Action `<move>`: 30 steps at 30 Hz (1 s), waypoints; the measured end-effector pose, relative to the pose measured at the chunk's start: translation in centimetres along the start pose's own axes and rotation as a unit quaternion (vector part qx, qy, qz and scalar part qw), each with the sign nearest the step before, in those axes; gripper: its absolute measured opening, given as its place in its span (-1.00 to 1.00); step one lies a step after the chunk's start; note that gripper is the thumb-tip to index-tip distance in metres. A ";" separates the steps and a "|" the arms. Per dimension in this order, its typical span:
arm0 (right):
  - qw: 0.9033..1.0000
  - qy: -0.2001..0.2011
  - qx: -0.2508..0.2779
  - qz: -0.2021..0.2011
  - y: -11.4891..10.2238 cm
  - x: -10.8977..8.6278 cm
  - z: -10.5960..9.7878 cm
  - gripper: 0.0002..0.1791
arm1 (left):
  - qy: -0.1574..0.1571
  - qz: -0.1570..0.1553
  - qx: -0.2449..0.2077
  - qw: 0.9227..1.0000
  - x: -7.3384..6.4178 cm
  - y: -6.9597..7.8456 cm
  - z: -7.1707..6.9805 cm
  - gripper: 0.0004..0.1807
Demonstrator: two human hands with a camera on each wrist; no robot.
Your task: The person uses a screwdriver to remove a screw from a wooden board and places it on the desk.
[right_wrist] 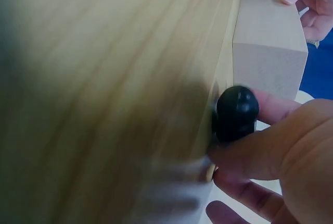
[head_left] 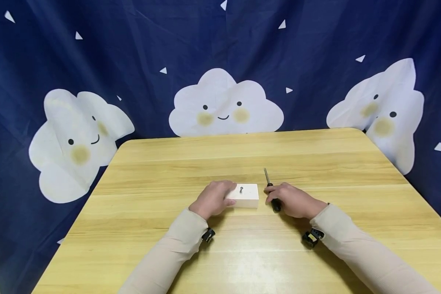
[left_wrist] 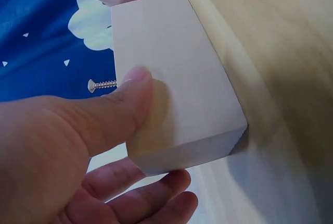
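Note:
My left hand (head_left: pixel 214 198) grips the left end of a pale wooden block (head_left: pixel 249 197) that lies on the table. Its thumb presses the near side in the left wrist view, and the other fingers are partly hidden behind the block. A screw (left_wrist: pixel 103 85) with a flat head stands in the block's top face, much of its thread showing. Just right of the block, my right hand (head_left: pixel 294 201) pinches the black handle of a screwdriver (head_left: pixel 276 205) between thumb and fingers. The metal shaft points away from me, low over the table; whether it touches the surface I cannot tell.
A light wood-grain table (head_left: pixel 213 257) spreads under both hands. Beyond its far edge hangs a dark blue curtain (head_left: pixel 139 53) with white clouds and small triangles. Each wrist carries a small black camera on a strap.

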State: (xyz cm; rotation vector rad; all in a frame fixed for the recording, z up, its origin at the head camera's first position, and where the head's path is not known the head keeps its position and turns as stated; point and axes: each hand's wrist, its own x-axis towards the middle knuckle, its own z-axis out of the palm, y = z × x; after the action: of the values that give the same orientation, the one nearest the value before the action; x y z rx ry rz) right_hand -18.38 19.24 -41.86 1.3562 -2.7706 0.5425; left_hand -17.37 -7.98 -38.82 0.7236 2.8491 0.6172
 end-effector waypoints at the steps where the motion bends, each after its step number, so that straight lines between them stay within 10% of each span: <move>1: 1.000 -0.002 -0.002 0.005 -0.1 0.0 0.0 -0.59 | -0.002 -0.003 0.001 1.000 0.0 0.0 -0.1 -0.41; 19: 0.998 0.049 0.017 -0.025 0.1 -0.2 0.3 -0.53 | -0.008 -0.013 0.014 1.000 0.0 0.4 -0.2 -0.55; 30: 0.987 0.150 0.019 -0.056 0.5 0.1 -0.1 -0.42 | -0.013 -0.019 0.025 0.999 -0.1 0.5 -0.3 -0.41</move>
State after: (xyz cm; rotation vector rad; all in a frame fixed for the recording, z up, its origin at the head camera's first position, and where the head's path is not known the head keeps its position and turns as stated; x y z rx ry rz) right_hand -18.80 19.51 -41.91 1.3047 -2.4419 0.7306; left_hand -17.13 -7.73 -38.38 0.6773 2.8557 0.5295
